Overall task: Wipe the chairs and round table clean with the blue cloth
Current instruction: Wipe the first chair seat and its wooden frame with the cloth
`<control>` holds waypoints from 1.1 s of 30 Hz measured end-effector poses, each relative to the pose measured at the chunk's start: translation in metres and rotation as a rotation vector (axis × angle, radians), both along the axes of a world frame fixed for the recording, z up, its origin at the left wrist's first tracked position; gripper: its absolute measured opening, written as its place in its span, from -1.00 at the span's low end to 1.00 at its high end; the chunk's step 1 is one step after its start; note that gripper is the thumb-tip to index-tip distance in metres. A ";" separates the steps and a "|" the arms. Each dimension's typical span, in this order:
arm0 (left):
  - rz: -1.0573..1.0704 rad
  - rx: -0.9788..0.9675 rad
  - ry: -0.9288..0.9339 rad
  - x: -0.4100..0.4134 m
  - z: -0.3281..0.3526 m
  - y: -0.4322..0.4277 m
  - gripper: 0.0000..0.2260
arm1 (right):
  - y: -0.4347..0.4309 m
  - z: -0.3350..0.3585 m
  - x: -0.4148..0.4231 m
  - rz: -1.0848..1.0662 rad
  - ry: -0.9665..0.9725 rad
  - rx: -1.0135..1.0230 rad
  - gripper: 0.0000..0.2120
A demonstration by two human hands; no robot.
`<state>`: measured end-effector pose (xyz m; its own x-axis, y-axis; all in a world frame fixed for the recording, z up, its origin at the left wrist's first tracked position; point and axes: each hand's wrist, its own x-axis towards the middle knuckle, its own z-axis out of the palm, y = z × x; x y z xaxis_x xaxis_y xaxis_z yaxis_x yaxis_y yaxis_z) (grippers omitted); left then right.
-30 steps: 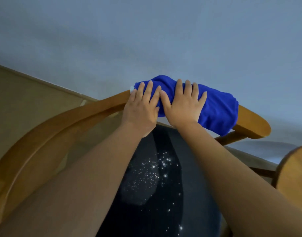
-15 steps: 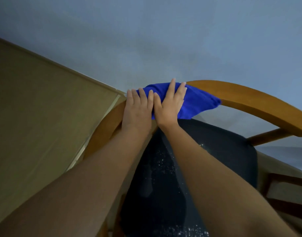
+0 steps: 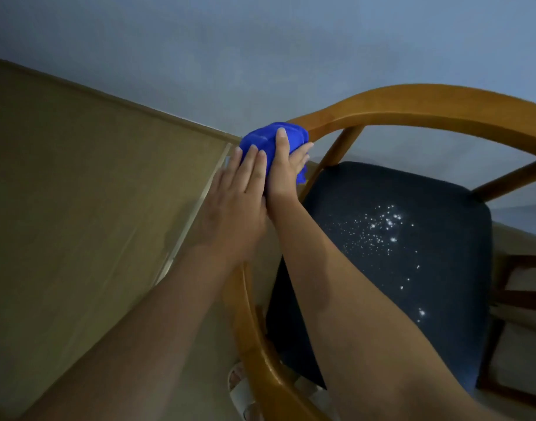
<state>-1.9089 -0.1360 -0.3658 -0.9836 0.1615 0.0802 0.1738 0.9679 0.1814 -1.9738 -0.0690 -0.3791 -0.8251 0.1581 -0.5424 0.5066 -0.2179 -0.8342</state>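
A person leans over a wooden chair (image 3: 427, 100) and both bare arms reach forward to its curved top rail (image 3: 330, 123). A bright blue cloth (image 3: 260, 141) is bunched over the rail at the bend on the left, where the back curves down into the arm. The hands are close together, side by side and touching, both on the cloth. The left hand (image 3: 239, 189) lies flat, its fingers straight and pressed against the near side of the cloth. The right hand (image 3: 283, 171) holds the cloth, thumb up over the top and fingers curled round the right side (whether they close fully round the rail underneath is hidden). Below the right forearm is the chair's dark padded seat (image 3: 367, 284), scattered with small bright specks (image 3: 382, 223) near its middle. The rail runs on down toward the viewer past a foot in a white sandal (image 3: 240, 393). To the left is a beige floor (image 3: 78, 208); behind the chair, a plain blue-grey wall (image 3: 260, 41).
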 end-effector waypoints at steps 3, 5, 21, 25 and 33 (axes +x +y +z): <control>-0.009 0.049 0.087 0.030 -0.011 -0.011 -0.52 | -0.005 -0.002 0.020 0.050 0.044 0.015 -0.27; 0.021 0.085 0.096 0.049 -0.016 -0.016 -0.51 | -0.010 -0.006 0.035 0.105 0.072 0.014 -0.27; 0.006 0.497 -0.249 0.205 -0.041 -0.042 -0.41 | -0.004 -0.025 0.189 0.592 0.144 0.410 -0.19; 0.028 0.570 -0.166 0.232 -0.035 -0.032 -0.47 | 0.015 -0.011 0.226 0.819 0.113 0.725 -0.27; -0.338 0.409 -0.196 0.247 -0.031 0.002 -0.47 | 0.063 -0.008 0.292 0.862 0.209 1.132 -0.72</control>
